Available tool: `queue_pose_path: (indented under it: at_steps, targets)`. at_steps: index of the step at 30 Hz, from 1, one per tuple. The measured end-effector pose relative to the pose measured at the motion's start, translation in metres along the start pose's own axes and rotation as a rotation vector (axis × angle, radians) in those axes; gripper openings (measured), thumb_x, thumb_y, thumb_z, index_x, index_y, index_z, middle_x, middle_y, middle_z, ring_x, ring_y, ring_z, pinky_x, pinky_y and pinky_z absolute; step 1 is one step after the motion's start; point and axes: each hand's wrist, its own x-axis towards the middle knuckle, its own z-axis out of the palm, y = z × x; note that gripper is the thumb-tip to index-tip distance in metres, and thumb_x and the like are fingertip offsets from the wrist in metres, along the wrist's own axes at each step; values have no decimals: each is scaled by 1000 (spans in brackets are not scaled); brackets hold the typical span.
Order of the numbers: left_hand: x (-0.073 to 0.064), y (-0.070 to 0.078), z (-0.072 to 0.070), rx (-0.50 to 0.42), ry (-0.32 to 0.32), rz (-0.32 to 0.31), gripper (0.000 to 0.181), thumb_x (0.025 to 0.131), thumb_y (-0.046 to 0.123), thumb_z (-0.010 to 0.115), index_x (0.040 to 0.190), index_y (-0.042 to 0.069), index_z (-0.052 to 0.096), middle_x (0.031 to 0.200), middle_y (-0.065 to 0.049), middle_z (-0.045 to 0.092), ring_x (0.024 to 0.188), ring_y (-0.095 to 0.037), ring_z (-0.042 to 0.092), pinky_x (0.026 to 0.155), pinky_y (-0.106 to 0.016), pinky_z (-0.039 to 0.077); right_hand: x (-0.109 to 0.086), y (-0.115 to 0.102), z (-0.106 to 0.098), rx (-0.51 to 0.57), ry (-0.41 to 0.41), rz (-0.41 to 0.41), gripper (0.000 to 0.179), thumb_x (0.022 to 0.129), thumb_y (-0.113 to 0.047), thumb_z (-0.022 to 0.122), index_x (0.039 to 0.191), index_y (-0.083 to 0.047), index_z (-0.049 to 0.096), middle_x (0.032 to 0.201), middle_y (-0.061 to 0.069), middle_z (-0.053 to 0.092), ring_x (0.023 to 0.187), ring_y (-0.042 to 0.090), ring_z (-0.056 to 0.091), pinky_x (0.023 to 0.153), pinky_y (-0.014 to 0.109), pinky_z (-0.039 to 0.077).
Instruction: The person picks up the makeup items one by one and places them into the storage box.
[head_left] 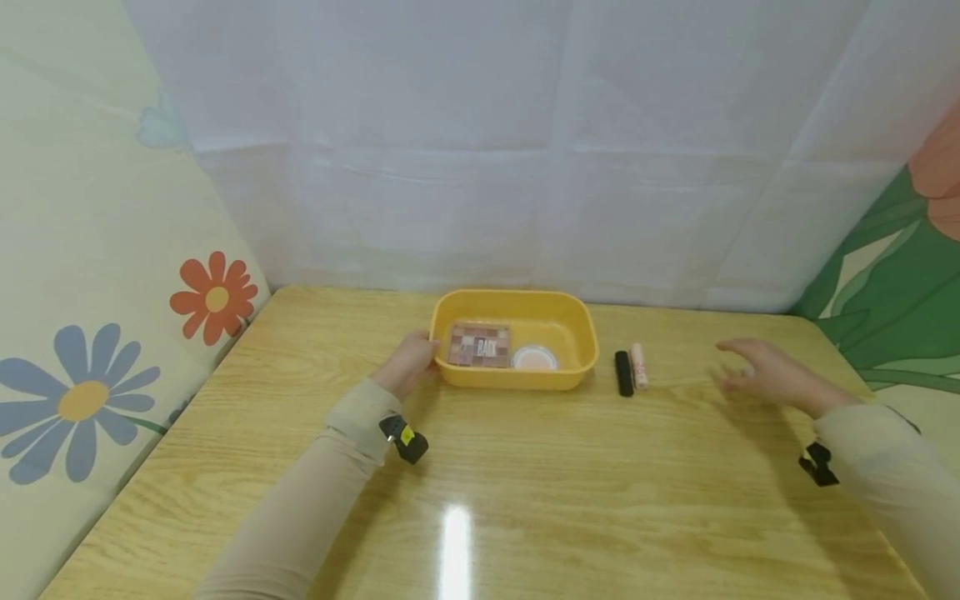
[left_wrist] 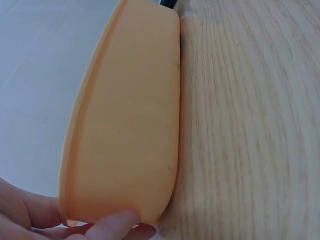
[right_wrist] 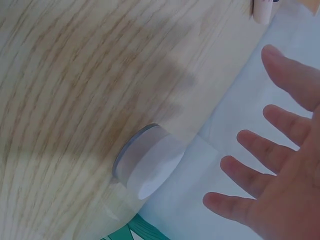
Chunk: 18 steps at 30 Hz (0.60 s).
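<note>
My left hand (head_left: pixel 408 364) grips the left end of a yellow plastic basket (head_left: pixel 517 380), its fingers (left_wrist: pixel 117 223) at the end wall and rim. Inside the basket, an eyeshadow palette (head_left: pixel 480 346) lies on the left, and a round pale compact (head_left: pixel 535 358) sits right of it. Just right of the basket, a black tube (head_left: pixel 624 373) and a pinkish-white tube (head_left: pixel 639 367) lie side by side on the table. Further right, my right hand (head_left: pixel 772 375) is held over the table with spread fingers and holds nothing; the pinkish-white tube's end shows at the top of the right wrist view.
A wooden table (head_left: pixel 570 483) carries everything. White cloth (head_left: pixel 487 167) hangs behind its far edge, and flower-patterned walls stand at both sides. In the right wrist view, a pale rounded shape (right_wrist: pixel 155 162) with a dark curved edge shows near the table's edge.
</note>
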Motion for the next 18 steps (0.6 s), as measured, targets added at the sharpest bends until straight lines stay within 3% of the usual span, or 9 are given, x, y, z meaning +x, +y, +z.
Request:
queue_pose_path:
  at_steps: [11,18]
  targets:
    - [2,-1,1,32,4,4,41,104,4,31,142,-11,34,137,-25,46,126,-32,46,107,-41,41,-4,11,3,-5,-5,75,65,82,-9,76,124,26,41,124,49,40,112,62,38,92,69,35]
    - [1,-2,0,30,-5,21,41,105,4,30,142,-13,33,136,-27,46,126,-34,46,107,-41,40,-5,20,7,-22,36,87,66,79,-7,77,121,28,41,121,51,40,110,63,39,92,68,35]
